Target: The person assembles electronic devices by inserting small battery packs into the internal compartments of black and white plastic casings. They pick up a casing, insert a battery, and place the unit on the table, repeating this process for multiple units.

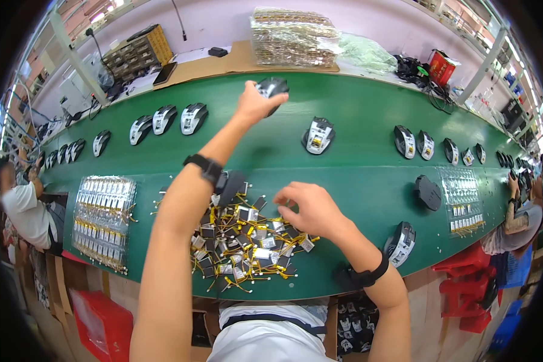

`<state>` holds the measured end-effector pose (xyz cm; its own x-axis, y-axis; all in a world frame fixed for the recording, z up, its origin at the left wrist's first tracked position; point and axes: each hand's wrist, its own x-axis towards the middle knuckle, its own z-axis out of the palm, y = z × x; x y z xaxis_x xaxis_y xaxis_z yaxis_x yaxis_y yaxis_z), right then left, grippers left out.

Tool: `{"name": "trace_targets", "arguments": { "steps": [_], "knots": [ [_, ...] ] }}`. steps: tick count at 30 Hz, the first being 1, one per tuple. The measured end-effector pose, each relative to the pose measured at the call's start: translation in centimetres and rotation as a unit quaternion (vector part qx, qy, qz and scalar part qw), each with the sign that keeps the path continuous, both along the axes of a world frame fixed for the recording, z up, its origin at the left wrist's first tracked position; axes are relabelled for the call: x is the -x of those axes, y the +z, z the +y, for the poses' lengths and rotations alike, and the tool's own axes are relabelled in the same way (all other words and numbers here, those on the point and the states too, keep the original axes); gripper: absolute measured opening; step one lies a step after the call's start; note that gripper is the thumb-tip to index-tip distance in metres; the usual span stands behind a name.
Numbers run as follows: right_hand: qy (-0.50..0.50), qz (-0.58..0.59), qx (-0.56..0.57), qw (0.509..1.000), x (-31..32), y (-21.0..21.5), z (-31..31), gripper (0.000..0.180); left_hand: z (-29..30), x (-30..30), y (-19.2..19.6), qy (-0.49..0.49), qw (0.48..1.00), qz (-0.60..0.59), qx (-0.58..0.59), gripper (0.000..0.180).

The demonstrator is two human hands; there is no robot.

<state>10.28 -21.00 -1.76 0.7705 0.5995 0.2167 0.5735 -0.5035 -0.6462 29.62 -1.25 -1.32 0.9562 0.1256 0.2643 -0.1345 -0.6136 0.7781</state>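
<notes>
Far out over the green bench, my left hand [254, 105] is closed on a black and grey computer mouse [274, 88]. My right hand [309, 208] hovers at the right edge of a heap of small battery packs [247, 244] with yellow ends and thin leads. Its fingers are loosely curved, thumb apart from the index finger, and nothing shows between them. Another partly assembled mouse [318, 136] lies beyond the right hand, its grey inner side and a yellow part showing. Near the front edge rests one more mouse [400, 244], to the right of my right forearm.
More mice stand in a row, left [164, 119] and right [405, 142]. Clear trays of batteries lie at left [104, 220] and right [461, 196]; a black mouse part [428, 192] sits beside the right one. Wrapped stacked sheets [292, 37] are behind. People work at both sides.
</notes>
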Motion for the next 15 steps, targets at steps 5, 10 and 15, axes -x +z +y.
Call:
{"name": "trace_targets", "arguments": {
  "steps": [5,10,15],
  "knots": [
    [0.027,0.018,0.058,0.998,-1.8,0.0,4.0,0.013,6.8,10.3,5.9,-0.197,0.845,0.103,0.487,0.049],
    [-0.025,-0.002,0.096,0.995,-2.4,-1.8,8.2,0.015,10.7,21.2,3.8,-0.168,0.760,0.006,0.627,0.060],
    [-0.044,-0.101,0.123,0.986,-2.3,-3.5,10.9,0.015,11.9,24.2,-0.3,-0.127,0.748,-0.011,0.651,0.050]
  ]
}}
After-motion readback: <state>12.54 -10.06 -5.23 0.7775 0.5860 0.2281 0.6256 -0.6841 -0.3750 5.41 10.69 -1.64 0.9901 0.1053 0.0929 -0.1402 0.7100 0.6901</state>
